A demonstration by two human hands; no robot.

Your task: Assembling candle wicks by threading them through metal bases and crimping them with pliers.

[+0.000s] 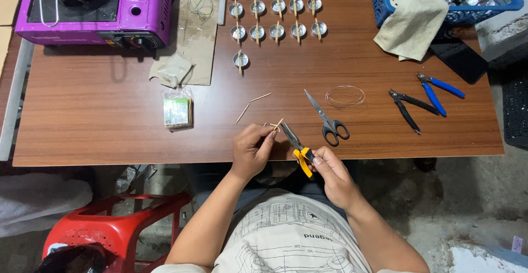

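At table edge, left hand apparently pinching small stick, right hand clenched on yellow-handled pliers, tips meeting stick

Hands at lower centre, cutting a small stick with pliers.
Left hand pinches a thin wooden stick; right hand grips yellow-handled pliers, tip at the stick. Scissors just right, wire loop beyond, tin cups in rows at top centre, purple stove upper left.
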